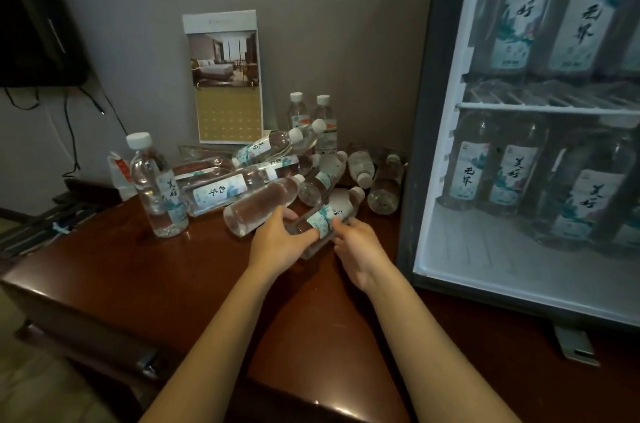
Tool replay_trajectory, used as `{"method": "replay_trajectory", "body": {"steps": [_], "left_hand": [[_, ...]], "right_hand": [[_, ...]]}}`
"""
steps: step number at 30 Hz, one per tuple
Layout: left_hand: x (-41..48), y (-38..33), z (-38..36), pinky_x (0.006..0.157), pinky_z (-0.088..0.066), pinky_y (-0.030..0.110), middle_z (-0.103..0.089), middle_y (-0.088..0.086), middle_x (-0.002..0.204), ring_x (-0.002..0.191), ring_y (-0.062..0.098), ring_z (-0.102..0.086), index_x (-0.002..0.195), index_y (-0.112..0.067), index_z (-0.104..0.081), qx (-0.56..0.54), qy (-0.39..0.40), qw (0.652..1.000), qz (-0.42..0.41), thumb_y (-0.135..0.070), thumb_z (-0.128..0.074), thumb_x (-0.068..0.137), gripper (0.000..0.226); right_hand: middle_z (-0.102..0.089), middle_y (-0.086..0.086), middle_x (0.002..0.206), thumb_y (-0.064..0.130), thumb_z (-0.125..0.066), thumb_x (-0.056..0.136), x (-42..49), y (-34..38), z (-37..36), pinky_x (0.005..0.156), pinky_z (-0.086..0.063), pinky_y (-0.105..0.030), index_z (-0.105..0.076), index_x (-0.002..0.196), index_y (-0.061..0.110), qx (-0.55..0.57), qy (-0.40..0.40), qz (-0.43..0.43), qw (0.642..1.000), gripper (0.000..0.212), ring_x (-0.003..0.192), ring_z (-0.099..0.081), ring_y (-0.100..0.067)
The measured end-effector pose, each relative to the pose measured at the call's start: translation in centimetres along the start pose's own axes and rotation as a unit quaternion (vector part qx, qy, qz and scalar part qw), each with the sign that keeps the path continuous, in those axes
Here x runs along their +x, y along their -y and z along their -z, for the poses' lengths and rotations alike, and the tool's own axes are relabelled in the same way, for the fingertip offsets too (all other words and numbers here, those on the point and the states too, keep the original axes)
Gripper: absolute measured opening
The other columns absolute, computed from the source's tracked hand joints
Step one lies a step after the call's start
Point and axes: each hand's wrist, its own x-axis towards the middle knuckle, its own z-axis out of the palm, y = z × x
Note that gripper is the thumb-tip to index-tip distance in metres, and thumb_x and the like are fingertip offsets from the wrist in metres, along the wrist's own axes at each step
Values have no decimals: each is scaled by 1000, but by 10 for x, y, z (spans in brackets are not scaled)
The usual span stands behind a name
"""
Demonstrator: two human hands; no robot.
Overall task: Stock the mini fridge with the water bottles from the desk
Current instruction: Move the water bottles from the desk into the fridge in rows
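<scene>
A pile of clear water bottles with white caps lies on the brown desk. One bottle stands upright at the left and two more stand at the back. A lying bottle at the pile's near edge is held from both sides: my left hand grips its lower body, and my right hand curls its fingers on its right side. The mini fridge stands open at the right, with several bottles on its upper and lower shelves.
A hotel brochure stand leans against the wall behind the pile. A dark screen with hanging cables fills the upper left. Dark remotes or trays lie at the desk's left edge. A metal bracket sticks out under the fridge.
</scene>
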Motion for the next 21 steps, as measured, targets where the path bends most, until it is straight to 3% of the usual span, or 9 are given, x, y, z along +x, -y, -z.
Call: {"method": "replay_trajectory", "body": {"steps": [3, 7, 8, 10, 14, 18, 21], "left_hand": [[-16, 3, 14, 65, -50, 32, -62, -9, 85, 77, 11, -61, 85, -29, -52, -23, 15, 999, 27, -43, -75, 67, 32], [-29, 9, 35, 73, -51, 28, -64, -3, 98, 87, 15, -64, 95, -24, -58, -78, 88, 992, 54, -39, -77, 70, 35], [-31, 10, 39, 74, -50, 26, -64, -3, 99, 88, 15, -64, 97, -24, -58, -75, 100, 991, 49, -38, -77, 69, 37], [-36, 11, 45, 72, -49, 22, -65, -4, 97, 87, 11, -64, 98, -26, -57, -69, 119, 990, 31, -35, -79, 68, 38], [-45, 8, 51, 64, -45, 13, -60, -15, 96, 85, 1, -61, 103, -31, -54, -53, 145, 988, 2, -32, -81, 66, 45], [-52, 11, 59, 79, -51, 23, -60, -12, 111, 98, 7, -60, 116, -31, -52, -46, 172, 984, -5, -34, -83, 60, 64], [-62, 13, 64, 75, -52, 20, -62, -13, 114, 98, 7, -63, 119, -34, -52, -63, 191, 979, -20, -37, -82, 52, 73]], "right_hand": [[-62, -2, 114, 11, -48, 95, -3, -3, -1, 50, -46, -7, -44, 132, 11, -11, -5, 12, 1000, 37, 83, -59, -1], [-55, -5, 126, 4, -56, 90, -9, -8, 0, 65, -46, -17, -18, 145, 6, -21, -16, 28, 999, 67, 85, -54, -4], [-59, -4, 121, 2, -57, 88, -12, -9, 0, 65, -48, -19, -18, 145, 6, -18, -9, 33, 999, 69, 87, -55, -4], [-63, 0, 103, -4, -58, 85, -15, -9, -2, 65, -52, -21, -27, 141, 8, -1, 9, 47, 999, 65, 90, -60, -8], [-65, -7, 108, -14, -60, 79, -24, -6, -4, 66, -57, -26, -46, 124, 13, 41, 32, 76, 996, 54, 96, -66, -21], [-64, 1, 108, -15, -62, 75, -34, -2, -11, 71, -58, -32, -47, 118, 25, 43, 53, 94, 993, 60, 99, -66, -21], [-61, -7, 118, -10, -65, 75, -44, -4, -23, 81, -57, -37, -43, 124, 24, -4, 77, 94, 993, 64, 107, -61, -24]]}}
